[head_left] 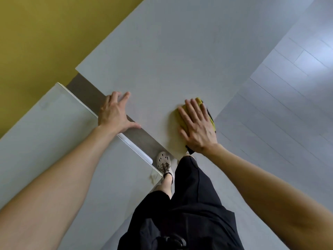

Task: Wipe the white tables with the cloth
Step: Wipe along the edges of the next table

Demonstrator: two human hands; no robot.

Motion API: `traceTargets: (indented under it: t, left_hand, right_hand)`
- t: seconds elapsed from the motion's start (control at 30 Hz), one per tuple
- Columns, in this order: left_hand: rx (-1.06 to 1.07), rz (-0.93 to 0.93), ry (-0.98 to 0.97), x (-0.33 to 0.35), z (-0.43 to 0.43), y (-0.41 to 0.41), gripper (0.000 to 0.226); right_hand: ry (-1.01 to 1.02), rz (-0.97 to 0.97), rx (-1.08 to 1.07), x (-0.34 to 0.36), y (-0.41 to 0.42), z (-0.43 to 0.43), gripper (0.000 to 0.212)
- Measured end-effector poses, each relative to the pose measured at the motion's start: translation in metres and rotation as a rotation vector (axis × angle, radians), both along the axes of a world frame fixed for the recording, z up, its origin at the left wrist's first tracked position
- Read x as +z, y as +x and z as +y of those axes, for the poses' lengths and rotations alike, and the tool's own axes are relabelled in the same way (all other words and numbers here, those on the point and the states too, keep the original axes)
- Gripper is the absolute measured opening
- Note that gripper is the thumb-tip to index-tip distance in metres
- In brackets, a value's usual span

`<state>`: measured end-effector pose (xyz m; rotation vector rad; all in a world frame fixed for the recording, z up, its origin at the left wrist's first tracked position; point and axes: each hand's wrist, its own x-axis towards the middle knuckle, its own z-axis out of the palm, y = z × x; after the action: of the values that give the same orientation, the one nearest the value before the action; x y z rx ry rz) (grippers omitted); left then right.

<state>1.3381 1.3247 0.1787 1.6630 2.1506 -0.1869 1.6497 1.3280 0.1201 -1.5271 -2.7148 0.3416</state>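
Observation:
A white table (180,51) fills the middle of the head view. A second white table (54,132) lies to its left, across a narrow gap. A yellow cloth (180,116) with a dark edge lies flat near the first table's near right corner. My right hand (197,125) presses down on the cloth with straight, spread fingers. My left hand (115,112) rests flat on the first table's left edge, fingers straight, thumb along the edge above the gap. It holds nothing.
A yellow wall (45,33) stands behind the tables at the left. Pale plank floor (288,87) spreads to the right. My legs in black trousers (189,204) and a pale shoe (163,159) stand at the tables' near corners.

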Motion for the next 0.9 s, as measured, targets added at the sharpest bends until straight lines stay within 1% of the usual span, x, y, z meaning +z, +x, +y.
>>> traceTargets:
  t: [0.07, 0.13, 0.2, 0.27, 0.33, 0.4, 0.47, 0.5, 0.53, 0.57, 0.67, 0.73, 0.77, 0.8, 0.83, 0.9]
  left_hand:
    - [-0.003, -0.012, 0.011, -0.001, -0.001, -0.002, 0.132]
    - [-0.026, -0.034, 0.013, -0.002, 0.000, -0.011, 0.123]
    - [-0.056, -0.039, 0.018, -0.003, 0.005, -0.022, 0.107]
    - [-0.077, -0.026, 0.028, -0.002, 0.012, -0.027, 0.094]
    - [-0.044, -0.015, 0.046, -0.003, 0.021, -0.023, 0.088]
    - [0.012, -0.020, 0.033, -0.004, 0.029, -0.018, 0.089]
    - [0.067, -0.042, -0.008, -0.006, 0.035, -0.018, 0.094]
    - [0.091, -0.062, -0.028, -0.006, 0.037, -0.019, 0.099]
    - [0.114, -0.082, -0.038, -0.006, 0.039, -0.020, 0.103]
    - [0.134, -0.095, -0.035, -0.007, 0.040, -0.021, 0.107]
    - [0.139, -0.106, -0.005, -0.011, 0.036, -0.025, 0.113]
    - [0.131, -0.117, 0.017, -0.013, 0.034, -0.029, 0.115]
    - [0.112, -0.126, 0.025, -0.014, 0.033, -0.031, 0.115]
    - [0.096, -0.147, 0.032, -0.014, 0.031, -0.034, 0.114]
    - [0.085, -0.177, 0.038, -0.016, 0.027, -0.039, 0.111]
    - [0.025, -0.223, 0.072, -0.019, 0.013, -0.050, 0.099]
  right_hand:
    - [-0.016, 0.026, 0.174, -0.002, -0.037, -0.021, 0.073]
    - [-0.012, 0.067, 0.220, 0.000, -0.073, -0.016, 0.071]
    - [-0.014, 0.087, 0.249, 0.000, -0.090, -0.003, 0.070]
    - [-0.028, 0.113, 0.280, -0.002, -0.078, -0.003, 0.071]
    - [-0.029, 0.114, 0.338, -0.002, -0.048, -0.014, 0.072]
    - [-0.052, 0.113, 0.456, -0.002, -0.015, -0.017, 0.071]
    - [-0.061, 0.097, 0.595, -0.005, 0.003, 0.013, 0.072]
    - [-0.053, 0.079, 0.621, -0.008, 0.004, 0.038, 0.073]
    - [-0.029, 0.068, 0.597, -0.011, 0.001, 0.068, 0.074]
    - [0.007, 0.070, 0.523, -0.013, -0.005, 0.101, 0.075]
    - [0.057, 0.055, 0.194, -0.015, -0.035, 0.186, 0.075]
    - [0.036, 0.049, 0.082, -0.012, -0.057, 0.196, 0.075]
    - [0.026, 0.060, 0.082, -0.010, -0.066, 0.182, 0.076]
    - [0.026, 0.078, 0.154, -0.006, -0.073, 0.159, 0.076]
    - [0.020, 0.093, 0.301, -0.002, -0.079, 0.129, 0.075]
    - [-0.041, 0.084, 0.729, -0.001, -0.082, 0.072, 0.069]
